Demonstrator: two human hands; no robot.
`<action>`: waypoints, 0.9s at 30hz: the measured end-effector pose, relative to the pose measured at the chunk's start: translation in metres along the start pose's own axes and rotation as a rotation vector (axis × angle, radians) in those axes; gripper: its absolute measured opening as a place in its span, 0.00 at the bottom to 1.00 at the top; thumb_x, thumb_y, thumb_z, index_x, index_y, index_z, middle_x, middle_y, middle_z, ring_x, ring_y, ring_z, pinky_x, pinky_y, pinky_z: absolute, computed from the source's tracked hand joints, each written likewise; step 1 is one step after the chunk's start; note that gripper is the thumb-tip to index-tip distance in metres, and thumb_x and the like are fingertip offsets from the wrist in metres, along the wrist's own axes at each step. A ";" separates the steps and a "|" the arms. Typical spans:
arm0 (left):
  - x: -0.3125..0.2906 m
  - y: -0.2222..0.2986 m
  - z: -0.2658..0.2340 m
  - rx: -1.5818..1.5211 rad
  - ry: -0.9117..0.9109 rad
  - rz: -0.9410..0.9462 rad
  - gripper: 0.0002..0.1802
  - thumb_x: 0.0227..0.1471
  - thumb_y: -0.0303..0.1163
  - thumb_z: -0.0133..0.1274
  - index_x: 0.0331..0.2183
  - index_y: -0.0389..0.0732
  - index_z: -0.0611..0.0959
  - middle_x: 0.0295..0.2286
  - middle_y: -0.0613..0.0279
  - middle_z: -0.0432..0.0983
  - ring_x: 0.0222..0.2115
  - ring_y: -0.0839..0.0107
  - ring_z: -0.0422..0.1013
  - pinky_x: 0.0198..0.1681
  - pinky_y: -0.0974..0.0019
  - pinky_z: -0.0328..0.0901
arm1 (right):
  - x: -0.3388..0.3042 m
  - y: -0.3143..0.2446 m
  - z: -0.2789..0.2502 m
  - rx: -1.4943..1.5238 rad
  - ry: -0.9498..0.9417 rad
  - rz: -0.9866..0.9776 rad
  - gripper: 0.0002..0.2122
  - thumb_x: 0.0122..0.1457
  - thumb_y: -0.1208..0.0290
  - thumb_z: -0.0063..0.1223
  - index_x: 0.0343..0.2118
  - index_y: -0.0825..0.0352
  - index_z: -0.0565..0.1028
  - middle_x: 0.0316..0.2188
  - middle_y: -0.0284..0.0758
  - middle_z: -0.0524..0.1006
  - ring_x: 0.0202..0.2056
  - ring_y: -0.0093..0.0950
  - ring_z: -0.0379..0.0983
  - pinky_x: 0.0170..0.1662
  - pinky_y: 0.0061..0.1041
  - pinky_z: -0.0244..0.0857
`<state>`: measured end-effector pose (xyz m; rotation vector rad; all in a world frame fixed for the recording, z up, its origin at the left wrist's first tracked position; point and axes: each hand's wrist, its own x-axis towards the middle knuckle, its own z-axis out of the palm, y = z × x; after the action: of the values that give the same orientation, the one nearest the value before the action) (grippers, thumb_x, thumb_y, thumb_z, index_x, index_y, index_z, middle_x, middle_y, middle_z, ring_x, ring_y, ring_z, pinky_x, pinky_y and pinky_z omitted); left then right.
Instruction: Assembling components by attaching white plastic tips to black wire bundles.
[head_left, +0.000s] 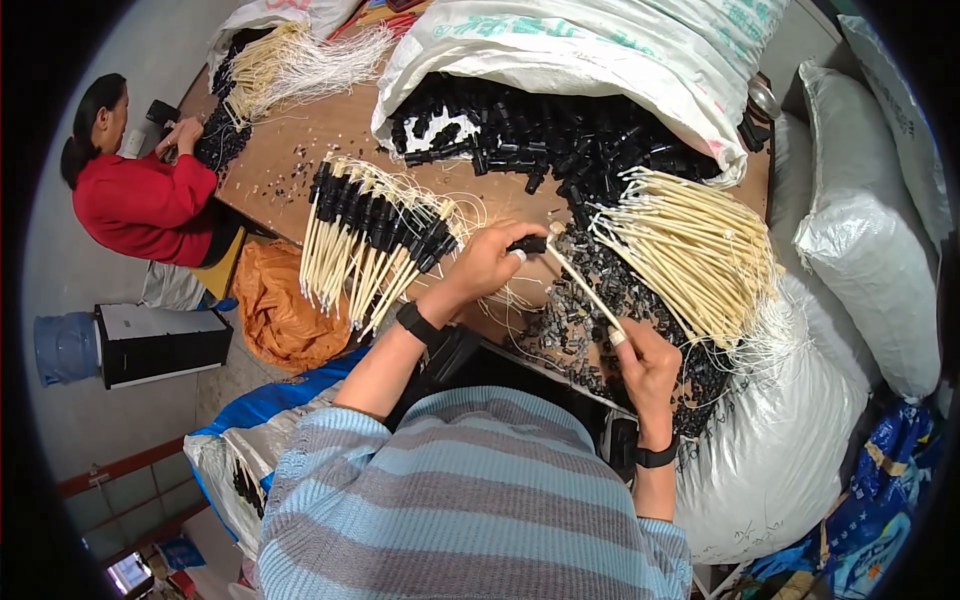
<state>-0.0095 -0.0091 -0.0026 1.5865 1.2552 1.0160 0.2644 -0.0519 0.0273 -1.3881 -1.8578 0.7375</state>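
My left hand (pixel 484 262) is closed around a black plastic fitting (pixel 527 244) above the table's front part. From beside the fitting's right end a thin cream-coloured tube (pixel 588 285) slants down to my right hand (pixel 650 368), whose thumb and fingers pinch its lower end. Whether the tube enters the fitting is too small to tell. Left of my hands lies a row of cream tubes with black fittings (pixel 378 225) on them. A bundle of plain cream tubes (pixel 690 255) with white wire ends rests to the right. Small black and clear bits (pixel 575 325) are scattered below my hands.
A large white woven sack (pixel 590 60) spills black fittings (pixel 560 135) onto the brown table (pixel 265 185). At the far left a person in red (pixel 145 205) works at the table edge. Full sacks (pixel 865 240) stand on the right; an orange bag (pixel 285 310) lies left.
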 end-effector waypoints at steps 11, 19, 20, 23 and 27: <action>0.000 0.059 0.037 0.562 -0.519 0.369 0.18 0.41 0.25 0.57 0.39 0.46 0.76 0.25 0.60 0.75 0.26 0.57 0.74 0.29 0.56 0.68 | 0.009 0.000 0.026 -0.338 -0.110 -0.111 0.09 0.46 0.77 0.58 0.33 0.64 0.76 0.26 0.40 0.75 0.27 0.42 0.74 0.28 0.36 0.67; -0.027 -0.002 0.004 0.608 0.042 -0.140 0.12 0.50 0.29 0.51 0.39 0.42 0.78 0.26 0.59 0.79 0.18 0.67 0.73 0.21 0.68 0.66 | 0.025 -0.007 -0.028 1.334 -0.193 0.176 0.08 0.54 0.74 0.56 0.20 0.65 0.72 0.36 0.35 0.78 0.24 0.13 0.66 0.26 0.15 0.60; -0.027 0.002 0.007 0.300 0.057 -0.240 0.11 0.51 0.29 0.50 0.38 0.40 0.78 0.24 0.60 0.78 0.19 0.66 0.73 0.22 0.66 0.66 | 0.022 -0.014 -0.020 1.046 -0.161 0.246 0.04 0.53 0.74 0.59 0.25 0.65 0.76 0.28 0.31 0.77 0.22 0.14 0.66 0.25 0.14 0.62; -0.018 0.012 0.036 -0.286 -0.015 -0.408 0.12 0.49 0.26 0.52 0.38 0.35 0.79 0.23 0.63 0.78 0.20 0.75 0.72 0.24 0.69 0.65 | 0.022 -0.032 0.026 -0.017 -0.241 -0.233 0.09 0.48 0.73 0.63 0.33 0.64 0.78 0.22 0.33 0.74 0.20 0.19 0.68 0.23 0.23 0.61; -0.011 0.026 0.040 -0.259 -0.034 -0.343 0.13 0.45 0.21 0.57 0.37 0.35 0.82 0.24 0.67 0.77 0.23 0.85 0.68 0.24 0.77 0.64 | 0.012 -0.019 0.038 -0.106 -0.218 -0.146 0.08 0.51 0.71 0.62 0.34 0.64 0.77 0.18 0.37 0.73 0.19 0.31 0.70 0.23 0.28 0.63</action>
<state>0.0336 -0.0290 0.0089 1.1402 1.2618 0.8867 0.2208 -0.0466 0.0220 -1.2612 -2.1710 0.7497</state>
